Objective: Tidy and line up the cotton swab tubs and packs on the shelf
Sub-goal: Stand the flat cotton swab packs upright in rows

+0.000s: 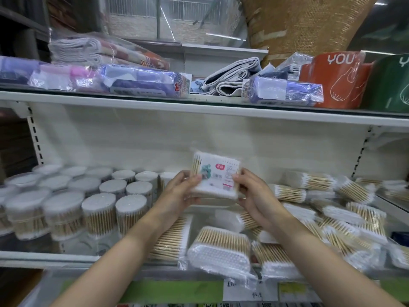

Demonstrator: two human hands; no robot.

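I hold a flat labelled pack of cotton swabs (215, 176) up over the middle of the shelf (55, 255). My left hand (179, 191) grips its left edge and my right hand (252, 193) grips its right edge. Round clear tubs of swabs (99, 209) with white lids stand in rows on the left half of the shelf. Loose plastic packs of swabs (221, 247) lie jumbled at different angles across the right half, some stacked on one another (345, 220).
The upper shelf (199, 107) hangs close above and carries wrapped cloths (141, 82), folded towels (232, 78) and an orange tub (338, 80). White back panel behind. Price labels (243, 289) run along the front rail below the packs.
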